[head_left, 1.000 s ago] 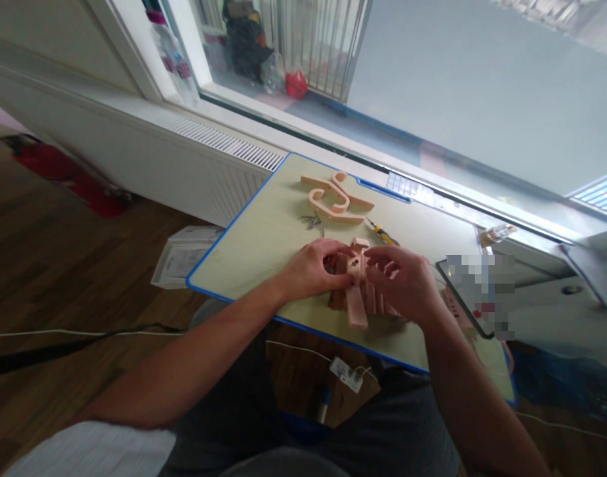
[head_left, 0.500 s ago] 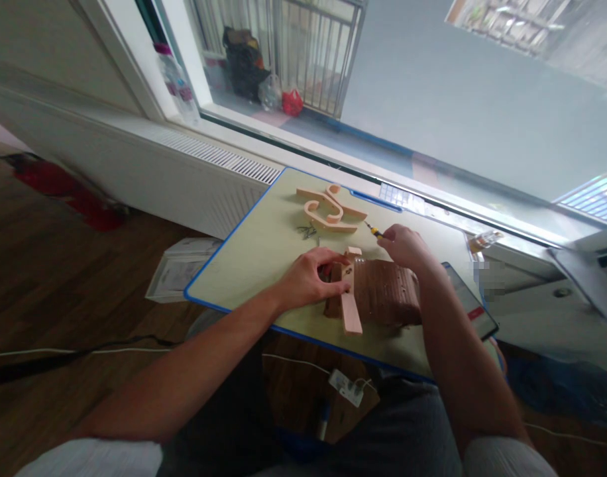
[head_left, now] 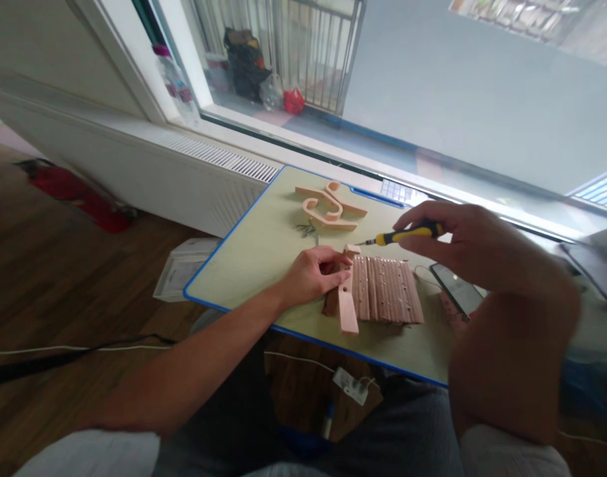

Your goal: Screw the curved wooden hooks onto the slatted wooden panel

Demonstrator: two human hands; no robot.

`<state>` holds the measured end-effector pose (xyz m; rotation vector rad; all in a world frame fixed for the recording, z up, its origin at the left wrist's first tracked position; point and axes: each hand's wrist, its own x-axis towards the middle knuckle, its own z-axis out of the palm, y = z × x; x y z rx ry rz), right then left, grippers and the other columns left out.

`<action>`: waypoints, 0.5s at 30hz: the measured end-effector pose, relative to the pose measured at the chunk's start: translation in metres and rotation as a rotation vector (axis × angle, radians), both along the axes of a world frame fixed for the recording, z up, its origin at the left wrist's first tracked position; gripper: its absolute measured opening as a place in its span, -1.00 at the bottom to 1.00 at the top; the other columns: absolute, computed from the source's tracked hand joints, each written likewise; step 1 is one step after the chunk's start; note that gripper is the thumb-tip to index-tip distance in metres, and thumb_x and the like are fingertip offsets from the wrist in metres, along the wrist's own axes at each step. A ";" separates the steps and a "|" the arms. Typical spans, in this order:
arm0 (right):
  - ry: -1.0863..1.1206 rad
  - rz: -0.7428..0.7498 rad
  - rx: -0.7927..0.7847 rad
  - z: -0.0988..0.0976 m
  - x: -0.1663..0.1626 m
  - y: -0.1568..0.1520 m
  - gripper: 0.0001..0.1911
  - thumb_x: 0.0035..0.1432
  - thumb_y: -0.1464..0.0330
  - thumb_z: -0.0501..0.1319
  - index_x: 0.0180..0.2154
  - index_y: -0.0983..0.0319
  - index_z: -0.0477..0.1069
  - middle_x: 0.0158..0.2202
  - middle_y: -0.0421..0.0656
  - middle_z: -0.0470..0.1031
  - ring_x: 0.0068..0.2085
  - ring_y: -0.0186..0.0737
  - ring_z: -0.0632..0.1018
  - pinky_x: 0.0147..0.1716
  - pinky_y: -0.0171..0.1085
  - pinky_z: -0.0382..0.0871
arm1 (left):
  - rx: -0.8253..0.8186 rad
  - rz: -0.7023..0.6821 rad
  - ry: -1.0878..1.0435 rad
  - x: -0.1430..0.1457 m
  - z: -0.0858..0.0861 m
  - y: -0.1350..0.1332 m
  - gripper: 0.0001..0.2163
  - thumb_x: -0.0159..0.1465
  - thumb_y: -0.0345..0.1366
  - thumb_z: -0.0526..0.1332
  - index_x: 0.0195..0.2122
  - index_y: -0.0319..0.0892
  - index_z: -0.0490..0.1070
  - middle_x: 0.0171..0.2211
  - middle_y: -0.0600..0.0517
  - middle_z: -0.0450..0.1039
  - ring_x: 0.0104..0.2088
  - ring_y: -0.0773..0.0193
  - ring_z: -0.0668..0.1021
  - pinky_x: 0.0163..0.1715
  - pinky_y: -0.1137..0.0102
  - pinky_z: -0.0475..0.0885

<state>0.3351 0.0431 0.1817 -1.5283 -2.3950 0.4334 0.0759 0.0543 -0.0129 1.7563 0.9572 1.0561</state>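
Fingers of the right hand (head_left: 462, 242) pinch a screwdriver (head_left: 400, 236), tip hovering beyond the grip. Left hand (head_left: 316, 273) pins a strip (head_left: 348, 301) to the slats (head_left: 387, 298); loosen that, and the strip may shift.

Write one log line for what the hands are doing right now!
left hand: steadies wooden strip on slatted panel | right hand: holds yellow screwdriver above panel | tray table: curved wooden pieces, screws

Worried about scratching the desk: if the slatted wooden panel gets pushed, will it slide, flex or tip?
The slatted wooden panel lies flat and low on the desk, so it would probably slide rather than tip. Its joined slats look stiff. The left hand steadies the pale strip along its edge, which likely limits shifting.
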 end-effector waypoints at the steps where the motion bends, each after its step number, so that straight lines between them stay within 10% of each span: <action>1: -0.043 0.037 -0.007 -0.002 -0.002 -0.001 -0.69 0.38 0.09 0.33 -0.02 0.09 0.71 -0.15 -0.11 0.75 -0.24 -0.12 0.64 -0.25 -0.13 0.40 | 0.010 0.003 0.006 0.001 -0.001 0.001 -0.80 0.30 -0.24 0.45 -0.10 -0.18 0.76 -0.37 0.07 0.48 -0.37 0.31 0.42 -0.31 0.35 0.35; 15: -0.253 0.198 -0.011 -0.017 -0.027 0.013 -0.73 0.32 0.28 0.23 -0.10 0.15 0.71 -0.32 -0.13 0.67 -0.37 -0.22 0.50 -0.32 -0.21 0.20 | -0.021 0.058 0.000 0.006 -0.005 0.000 -0.85 0.30 -0.24 0.46 -0.19 -0.20 0.73 -0.35 0.05 0.54 -0.38 0.32 0.45 -0.36 0.37 0.33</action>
